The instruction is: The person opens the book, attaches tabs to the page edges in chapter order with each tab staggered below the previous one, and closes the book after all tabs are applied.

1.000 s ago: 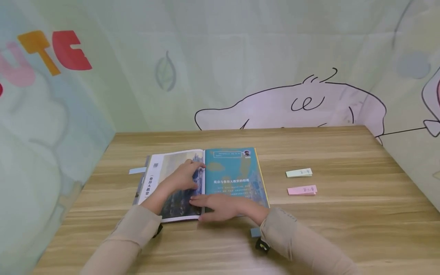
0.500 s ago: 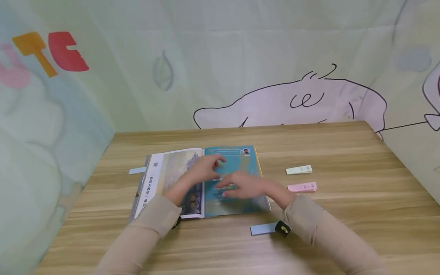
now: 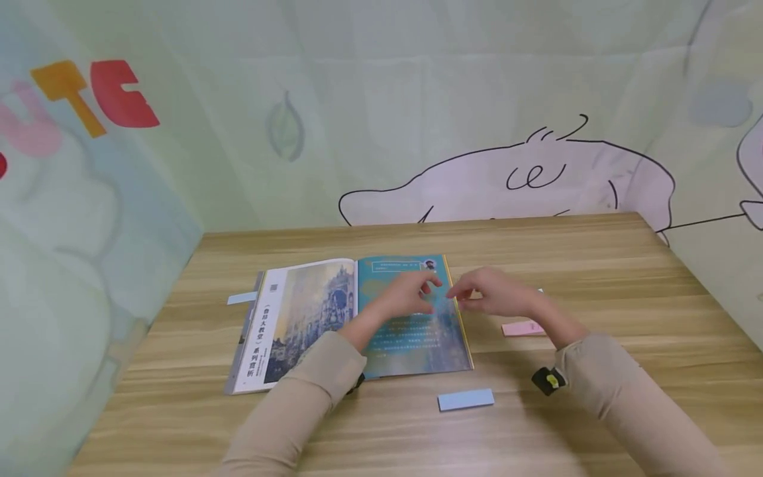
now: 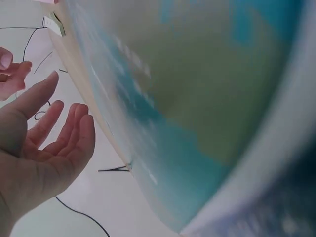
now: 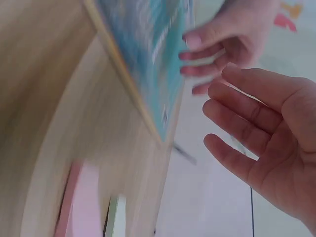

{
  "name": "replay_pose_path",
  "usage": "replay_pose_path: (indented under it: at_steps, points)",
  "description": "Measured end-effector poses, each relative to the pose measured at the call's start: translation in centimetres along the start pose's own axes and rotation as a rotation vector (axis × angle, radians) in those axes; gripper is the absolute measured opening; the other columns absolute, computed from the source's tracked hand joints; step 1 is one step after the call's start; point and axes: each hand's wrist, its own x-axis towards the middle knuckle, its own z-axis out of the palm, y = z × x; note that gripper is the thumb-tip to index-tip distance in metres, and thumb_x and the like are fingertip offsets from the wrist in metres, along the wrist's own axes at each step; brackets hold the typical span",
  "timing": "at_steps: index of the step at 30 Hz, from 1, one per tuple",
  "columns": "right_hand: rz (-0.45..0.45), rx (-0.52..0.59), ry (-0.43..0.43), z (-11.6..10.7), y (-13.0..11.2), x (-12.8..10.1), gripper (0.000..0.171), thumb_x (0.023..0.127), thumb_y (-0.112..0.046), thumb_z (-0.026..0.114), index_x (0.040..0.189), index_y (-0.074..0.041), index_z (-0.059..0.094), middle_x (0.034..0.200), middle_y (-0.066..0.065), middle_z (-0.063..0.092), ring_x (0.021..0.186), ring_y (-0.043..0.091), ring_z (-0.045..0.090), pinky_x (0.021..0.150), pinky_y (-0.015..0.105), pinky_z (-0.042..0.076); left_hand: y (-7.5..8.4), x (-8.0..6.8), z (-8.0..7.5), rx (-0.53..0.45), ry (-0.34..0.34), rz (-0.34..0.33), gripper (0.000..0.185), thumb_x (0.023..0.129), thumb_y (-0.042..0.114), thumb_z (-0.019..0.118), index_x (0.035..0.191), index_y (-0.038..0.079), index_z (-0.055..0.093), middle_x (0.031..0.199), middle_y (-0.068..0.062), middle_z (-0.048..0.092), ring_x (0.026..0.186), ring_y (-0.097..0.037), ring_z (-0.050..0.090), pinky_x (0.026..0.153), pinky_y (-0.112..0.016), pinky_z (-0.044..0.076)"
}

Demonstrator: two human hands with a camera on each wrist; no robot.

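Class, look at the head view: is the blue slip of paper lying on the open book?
No, the blue slip lies on the wooden table, in front of the open book.

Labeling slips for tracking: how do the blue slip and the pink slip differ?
The blue slip lies near the table's front edge, below the book; the pink slip lies right of the book. The blue slip is fully visible; the right hand partly hides the pink slip. Both lie flat on the table, untouched.

Open book [image 3: 310, 318] on table [image 3: 596, 265], note pads [image 3: 521, 328] right
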Motion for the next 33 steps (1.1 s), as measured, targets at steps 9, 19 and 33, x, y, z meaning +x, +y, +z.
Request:
replay_pose_path:
  at_steps: [9,19,33]
  points:
    - [0.088,-0.146,0.085,-2.5,3.5,-4.0,0.023,0.08,0.002,0.068,0.103,0.005,0.067,0.098,0.015,0.067,0.087,0.028,0.063,0.075,0.046,0.052,2.2,2.7,2.2,-0.036,0.004,0.044,0.043,0.077,0.004,0.073,0.117,0.002,0.058,0.102,-0.015,0.063,0.091,-0.024,0.061,0.074,-0.023,0.048]
    - [0.26,-0.1,0.077,-3.0,7.1,-7.4,0.032,0.079,-0.001,0.069,0.11,0.007,0.063,0.106,0.02,0.064,0.094,0.035,0.059,0.081,0.053,0.047,5.2,5.2,4.7,-0.063,-0.103,0.028,0.055,0.079,0.007,0.073,0.129,0.007,0.051,0.121,-0.012,0.059,0.11,-0.021,0.055,0.085,-0.022,0.044]
    - [0.261,0.007,0.081,-1.8,9.4,-8.2,0.028,0.081,-0.005,0.069,0.108,0.004,0.065,0.105,0.015,0.066,0.099,0.033,0.059,0.084,0.051,0.046,6.9,8.5,7.0,0.052,-0.024,-0.005,0.045,0.076,0.006,0.073,0.119,0.005,0.06,0.112,-0.007,0.064,0.099,-0.014,0.058,0.084,-0.017,0.042]
